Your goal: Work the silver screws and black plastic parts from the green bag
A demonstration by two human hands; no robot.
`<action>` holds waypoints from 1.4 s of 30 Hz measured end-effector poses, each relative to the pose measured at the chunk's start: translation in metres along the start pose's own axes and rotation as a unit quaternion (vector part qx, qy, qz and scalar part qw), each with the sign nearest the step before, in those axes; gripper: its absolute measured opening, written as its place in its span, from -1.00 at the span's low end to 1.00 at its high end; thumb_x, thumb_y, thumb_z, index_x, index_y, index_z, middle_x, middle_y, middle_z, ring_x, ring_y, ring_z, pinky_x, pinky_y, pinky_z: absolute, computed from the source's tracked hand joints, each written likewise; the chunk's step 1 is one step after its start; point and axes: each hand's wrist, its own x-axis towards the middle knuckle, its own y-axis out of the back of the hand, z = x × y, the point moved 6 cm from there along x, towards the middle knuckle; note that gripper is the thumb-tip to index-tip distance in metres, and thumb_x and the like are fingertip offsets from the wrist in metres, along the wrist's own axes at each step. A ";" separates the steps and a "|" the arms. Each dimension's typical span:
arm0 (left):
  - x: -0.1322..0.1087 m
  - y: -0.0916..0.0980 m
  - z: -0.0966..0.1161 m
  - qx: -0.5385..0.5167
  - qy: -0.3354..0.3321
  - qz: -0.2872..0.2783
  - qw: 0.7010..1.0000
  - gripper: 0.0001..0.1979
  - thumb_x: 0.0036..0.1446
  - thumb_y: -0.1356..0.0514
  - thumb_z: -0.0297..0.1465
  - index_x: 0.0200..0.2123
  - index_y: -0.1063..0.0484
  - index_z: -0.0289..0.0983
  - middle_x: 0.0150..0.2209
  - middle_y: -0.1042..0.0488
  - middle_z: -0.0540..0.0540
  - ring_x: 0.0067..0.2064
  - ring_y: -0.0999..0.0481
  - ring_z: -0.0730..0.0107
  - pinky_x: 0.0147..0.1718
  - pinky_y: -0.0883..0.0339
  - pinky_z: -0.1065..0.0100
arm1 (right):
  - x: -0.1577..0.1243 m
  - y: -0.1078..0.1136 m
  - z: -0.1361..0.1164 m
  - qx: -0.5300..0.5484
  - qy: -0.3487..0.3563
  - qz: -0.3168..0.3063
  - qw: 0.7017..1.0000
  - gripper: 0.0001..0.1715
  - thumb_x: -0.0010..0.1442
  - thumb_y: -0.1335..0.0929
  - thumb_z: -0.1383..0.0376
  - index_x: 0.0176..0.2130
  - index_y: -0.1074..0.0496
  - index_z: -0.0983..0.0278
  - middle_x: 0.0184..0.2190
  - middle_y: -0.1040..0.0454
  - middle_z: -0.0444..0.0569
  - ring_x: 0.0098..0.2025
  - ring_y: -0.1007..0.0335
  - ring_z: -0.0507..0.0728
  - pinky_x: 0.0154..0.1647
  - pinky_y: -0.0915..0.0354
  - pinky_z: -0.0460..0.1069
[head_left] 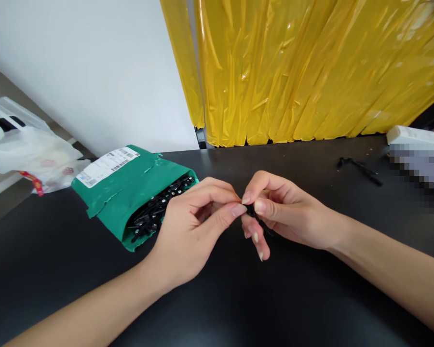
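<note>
My left hand (198, 226) and my right hand (292, 212) meet over the middle of the black table. Both pinch a small black piece (250, 210) between thumb and fingertips. Most of that piece is covered by the fingers, so its kind does not show. Beside my left hand lies a green mailing bag (130, 193) with a white label, its torn mouth facing my hands. Many shiny black pieces (155, 212) with small silver dots fill the opening.
A thin black jointed-looking piece (361, 169) lies on the table (275, 299) to the right. Beyond it sits a white box (415, 136), partly blurred out. A white plastic bag (32, 149) is at the far left. Yellow plastic sheeting (292, 72) and a white panel (112, 62) stand behind.
</note>
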 end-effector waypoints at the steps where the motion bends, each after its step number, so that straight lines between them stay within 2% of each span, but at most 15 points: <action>1: -0.001 0.000 0.000 -0.007 0.008 0.006 1.000 -0.84 0.25 -0.50 -0.48 -0.39 -0.69 -0.20 -0.29 -0.60 -0.05 -0.39 -0.57 0.45 -0.49 -0.46 0.45 | 0.000 0.000 0.000 0.001 -0.001 -0.001 1.000 -0.91 0.56 -0.44 0.23 -0.04 -0.57 0.19 -0.33 -0.68 -0.21 -0.37 -0.73 -0.03 -0.24 -0.58 -0.13; 5: -0.001 -0.001 -0.006 -0.097 0.071 0.009 0.993 -0.80 0.06 -0.59 -0.60 -0.37 -0.71 -0.23 -0.30 -0.61 0.00 -0.41 -0.60 0.53 -0.48 -0.47 0.57 | 0.000 -0.002 -0.002 0.003 -0.002 -0.007 1.000 -0.91 0.56 -0.44 0.24 -0.05 -0.60 0.17 -0.34 -0.67 -0.23 -0.37 -0.73 -0.04 -0.24 -0.59 -0.13; 10: 0.002 -0.007 -0.015 -0.195 0.137 -0.038 0.970 -0.72 0.03 -0.57 -0.69 -0.28 -0.73 -0.23 -0.33 -0.64 0.04 -0.36 -0.71 0.51 -0.36 -0.58 0.61 | 0.000 0.000 -0.002 0.007 -0.002 0.001 1.000 -0.92 0.55 -0.44 0.24 -0.04 -0.61 0.14 -0.33 -0.68 -0.23 -0.35 -0.73 -0.05 -0.25 -0.60 -0.15; 12: 0.004 -0.006 -0.014 -0.179 0.121 -0.052 0.975 -0.77 0.05 -0.55 -0.69 -0.31 -0.73 -0.27 -0.29 -0.62 0.03 -0.33 -0.72 0.51 -0.32 -0.60 0.61 | 0.000 0.002 -0.001 0.000 0.001 0.003 1.000 -0.92 0.55 -0.44 0.24 -0.04 -0.61 0.14 -0.32 -0.68 -0.22 -0.35 -0.73 -0.05 -0.24 -0.60 -0.15; 15: 0.005 -0.002 -0.009 -0.115 0.074 -0.041 0.990 -0.86 0.17 -0.49 -0.63 -0.34 -0.73 -0.28 -0.24 -0.60 0.01 -0.33 -0.69 0.57 -0.36 -0.56 0.65 | 0.001 0.003 -0.001 -0.008 0.007 0.005 1.000 -0.92 0.55 -0.44 0.24 -0.03 -0.61 0.13 -0.32 -0.68 -0.22 -0.36 -0.73 -0.05 -0.25 -0.60 -0.15; 18: 0.004 0.000 -0.004 -0.039 0.033 -0.019 0.999 -0.77 0.30 -0.39 -0.56 -0.43 -0.69 -0.25 -0.31 -0.59 0.01 -0.36 -0.63 0.62 -0.38 -0.50 0.68 | 0.002 0.003 0.000 -0.007 0.006 0.008 1.000 -0.92 0.56 -0.44 0.25 -0.04 -0.61 0.14 -0.33 -0.68 -0.21 -0.36 -0.73 -0.05 -0.25 -0.60 -0.15; 20: 0.001 0.001 -0.002 0.003 0.015 0.003 1.000 -0.73 0.30 -0.38 -0.56 -0.47 -0.65 -0.24 -0.35 -0.59 0.02 -0.35 -0.60 0.62 -0.34 -0.49 0.68 | 0.001 0.002 0.001 0.002 0.003 0.004 1.000 -0.92 0.56 -0.43 0.25 -0.05 -0.60 0.15 -0.33 -0.67 -0.21 -0.37 -0.73 -0.04 -0.26 -0.60 -0.14; 24: -0.004 0.002 -0.001 0.054 -0.004 0.046 0.997 -0.82 0.26 -0.42 -0.55 -0.41 -0.68 -0.23 -0.30 -0.62 0.03 -0.30 -0.61 0.60 -0.32 -0.48 0.67 | -0.001 0.002 0.006 0.005 -0.005 0.005 1.000 -0.92 0.55 -0.44 0.22 -0.05 -0.57 0.16 -0.32 -0.68 -0.21 -0.37 -0.73 -0.06 -0.25 -0.56 -0.18; 26: -0.005 0.002 -0.002 0.043 0.004 0.052 0.998 -0.83 0.24 -0.44 -0.55 -0.40 -0.68 -0.23 -0.27 -0.62 0.03 -0.29 -0.62 0.59 -0.32 -0.49 0.64 | -0.001 0.003 0.007 -0.001 -0.006 0.005 1.000 -0.91 0.56 -0.44 0.21 -0.05 -0.56 0.16 -0.32 -0.68 -0.22 -0.38 -0.73 -0.07 -0.25 -0.54 -0.20; 28: -0.004 0.002 -0.005 -0.001 0.040 0.044 0.998 -0.86 0.19 -0.47 -0.57 -0.37 -0.70 -0.22 -0.25 -0.62 0.05 -0.34 -0.61 0.60 -0.38 -0.49 0.62 | 0.000 0.003 0.007 -0.005 -0.005 -0.002 1.000 -0.91 0.57 -0.42 0.21 0.00 -0.57 0.15 -0.30 -0.67 -0.23 -0.39 -0.73 -0.06 -0.27 -0.56 -0.19; 31: -0.002 0.000 -0.015 -0.078 0.116 0.010 0.990 -0.86 0.14 -0.53 -0.57 -0.34 -0.71 -0.23 -0.29 -0.63 0.05 -0.42 -0.56 0.63 -0.46 -0.43 0.61 | 0.001 0.003 0.006 -0.013 -0.002 -0.006 1.000 -0.89 0.59 -0.40 0.22 0.05 -0.55 0.12 -0.29 -0.66 -0.24 -0.38 -0.74 -0.04 -0.29 -0.59 -0.16; 34: 0.000 -0.005 -0.020 -0.148 0.155 -0.041 0.976 -0.87 0.20 -0.53 -0.54 -0.28 -0.71 -0.21 -0.38 -0.67 0.04 -0.40 -0.62 0.57 -0.43 -0.44 0.62 | 0.003 0.003 0.004 -0.018 0.002 -0.002 1.000 -0.93 0.60 -0.39 0.24 0.00 -0.53 0.15 -0.32 -0.65 -0.24 -0.36 -0.74 -0.06 -0.29 -0.56 -0.20; 36: 0.002 -0.008 -0.021 -0.176 0.154 -0.065 0.970 -0.88 0.26 -0.50 -0.54 -0.25 -0.71 -0.20 -0.40 -0.68 0.03 -0.36 -0.66 0.54 -0.40 -0.45 0.61 | 0.003 0.002 0.002 -0.015 0.010 -0.003 1.000 -0.94 0.60 -0.39 0.26 -0.01 -0.52 0.16 -0.33 -0.65 -0.24 -0.34 -0.73 -0.06 -0.28 -0.57 -0.19; 38: 0.004 -0.008 -0.018 -0.156 0.128 -0.069 0.977 -0.87 0.29 -0.46 -0.56 -0.28 -0.71 -0.22 -0.38 -0.68 0.02 -0.37 -0.64 0.56 -0.40 -0.44 0.61 | 0.003 0.002 0.000 -0.013 0.018 -0.002 1.000 -0.95 0.60 -0.39 0.27 0.00 -0.51 0.16 -0.32 -0.65 -0.24 -0.34 -0.73 -0.06 -0.27 -0.60 -0.17; 42: 0.004 -0.001 -0.009 -0.026 0.049 -0.012 0.998 -0.73 0.34 -0.41 -0.52 -0.46 -0.66 -0.24 -0.36 -0.63 0.02 -0.38 -0.58 0.59 -0.38 -0.46 0.59 | 0.003 0.001 0.001 -0.010 0.018 -0.007 1.000 -0.95 0.61 -0.38 0.28 0.00 -0.49 0.17 -0.31 -0.65 -0.24 -0.36 -0.72 -0.06 -0.27 -0.61 -0.16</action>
